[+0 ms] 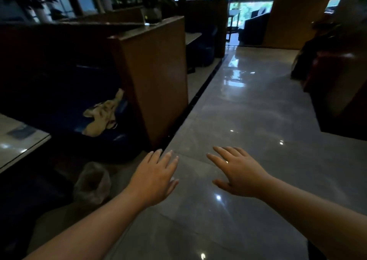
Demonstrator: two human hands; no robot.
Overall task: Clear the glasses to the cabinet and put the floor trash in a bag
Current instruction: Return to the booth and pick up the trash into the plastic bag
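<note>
Two bare hands out over the glossy floor (248,110), both empty: my left hand (156,178) and right hand (238,172) palm down, fingers spread. Clear plastic bag (92,182) stands open on the floor just left of my left hand, near the table (19,140) corner. Crumpled cloth (103,114) on the dark seat. No glasses visible

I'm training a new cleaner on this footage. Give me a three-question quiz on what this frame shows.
1. True or false: both hands are empty.
2. Where does the clear plastic bag sit? A) on the table B) on the floor beside the booth C) in the right hand
3. What lies on the dark blue seat?

Key:
1. True: left hand and right hand are open, holding nothing.
2. B: plastic bag.
3. A crumpled beige cloth on the seat.
</note>
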